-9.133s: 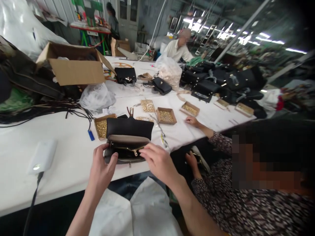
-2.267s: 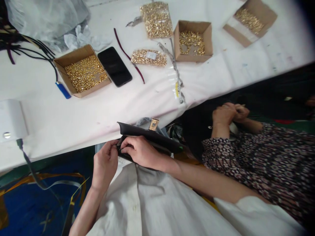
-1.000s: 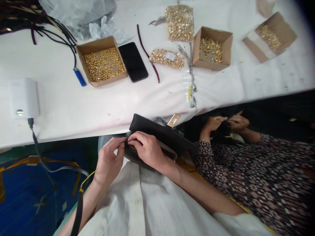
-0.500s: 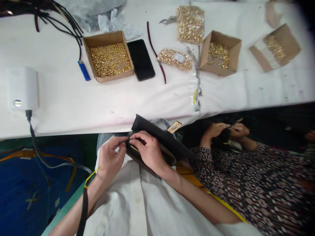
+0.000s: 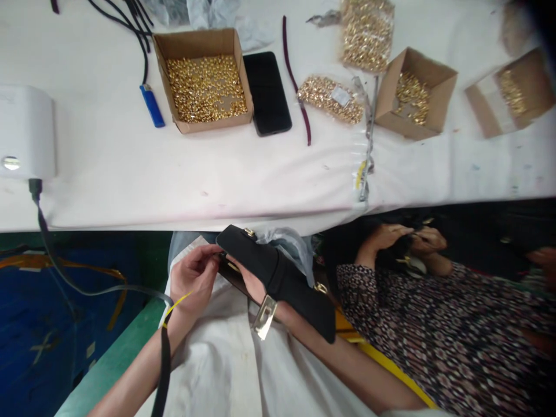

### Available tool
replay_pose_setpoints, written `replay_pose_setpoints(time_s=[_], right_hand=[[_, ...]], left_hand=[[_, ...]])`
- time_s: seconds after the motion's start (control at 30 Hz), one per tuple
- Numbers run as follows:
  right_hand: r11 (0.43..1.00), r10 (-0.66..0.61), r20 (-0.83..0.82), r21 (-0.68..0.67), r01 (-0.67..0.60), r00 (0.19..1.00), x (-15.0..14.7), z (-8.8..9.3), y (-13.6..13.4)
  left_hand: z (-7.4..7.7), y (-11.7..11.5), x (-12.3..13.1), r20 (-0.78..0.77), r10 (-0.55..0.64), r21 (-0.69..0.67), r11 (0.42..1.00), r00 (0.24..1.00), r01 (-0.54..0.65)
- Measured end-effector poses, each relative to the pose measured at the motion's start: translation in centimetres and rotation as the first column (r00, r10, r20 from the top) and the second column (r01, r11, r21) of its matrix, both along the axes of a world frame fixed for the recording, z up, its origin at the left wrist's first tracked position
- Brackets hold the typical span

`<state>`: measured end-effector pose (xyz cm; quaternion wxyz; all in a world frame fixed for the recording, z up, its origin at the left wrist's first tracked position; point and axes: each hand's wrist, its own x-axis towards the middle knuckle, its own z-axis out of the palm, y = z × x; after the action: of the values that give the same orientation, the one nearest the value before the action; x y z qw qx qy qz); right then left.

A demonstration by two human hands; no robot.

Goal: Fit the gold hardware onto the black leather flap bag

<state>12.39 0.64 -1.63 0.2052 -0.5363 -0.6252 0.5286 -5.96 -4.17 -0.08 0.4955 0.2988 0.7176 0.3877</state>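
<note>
I see a small black leather bag (image 5: 299, 292) held just past the near edge of the white cloth-topped table (image 5: 195, 194), in front of a white shirt (image 5: 221, 359). I take the bag as the middle of my clock. The left hand (image 5: 195, 281) is between nine and ten o'clock, its thumb and first finger squeezed together on the bag's end. The right hand (image 5: 252, 282) goes under the bag's black flap, which hides its fingertips, so I can't tell how far open they are or what they hold. A shiny gold metal clasp (image 5: 264, 317) hangs from the flap between six and seven o'clock, and see-through plastic (image 5: 299, 246) is by the bag's back.

On the table, a brown cardboard box of tiny gold bits (image 5: 204, 84) is at eleven o'clock. A flat black phone (image 5: 268, 95) is at twelve, right beside the box. At ten I see a white plastic block (image 5: 28, 133) with a dark cord. Another person's hands (image 5: 428, 240) are together between two and three o'clock.
</note>
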Motion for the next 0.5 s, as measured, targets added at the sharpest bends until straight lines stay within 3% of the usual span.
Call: replay_pose_setpoints(time_s=[0.17, 0.33, 0.5], right_hand=[[0.993, 0.119, 0.015, -0.001, -0.119, 0.993, 0.6, 1.6, 1.0], [0.991, -0.079, -0.094, -0.111, 0.069, 0.992, 0.3, 3.1, 2.3], [0.992, 0.001, -0.039, -0.127, -0.006, 0.999, 1.5, 3.4, 2.1]], left_hand=[[0.4, 0.9, 0.0, 0.033, -0.005, 0.008, 1.000, 0.999, 0.004], [1.9, 1.5, 0.6, 0.080, -0.029, 0.035, 0.999, 0.996, 0.026], [3.7, 0.4, 1.2, 0.135, -0.007, 0.054, 0.999, 0.991, 0.000]])
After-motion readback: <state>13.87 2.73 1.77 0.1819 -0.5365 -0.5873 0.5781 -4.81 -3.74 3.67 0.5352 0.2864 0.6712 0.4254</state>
